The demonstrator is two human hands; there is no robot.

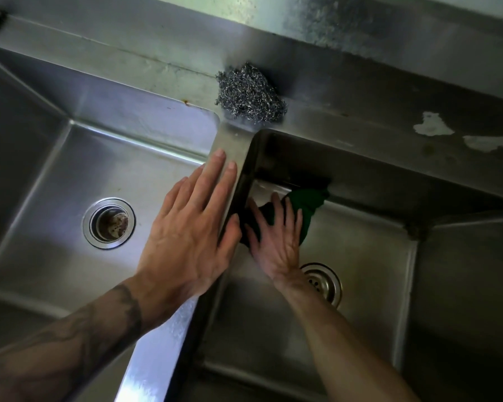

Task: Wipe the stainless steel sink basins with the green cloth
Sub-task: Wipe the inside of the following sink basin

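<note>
single head-worn view, steeply downward, close above the divider (230,142) between two sink basins (55,184)

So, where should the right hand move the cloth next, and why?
Probably sweep the green cloth toward the right drain: the right hand presses it flat at the far left corner of the right basin, with bare floor nearer, while the left hand braces on the divider.

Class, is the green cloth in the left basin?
No, the right hand presses the cloth down in the right basin, beside the divider.
</note>
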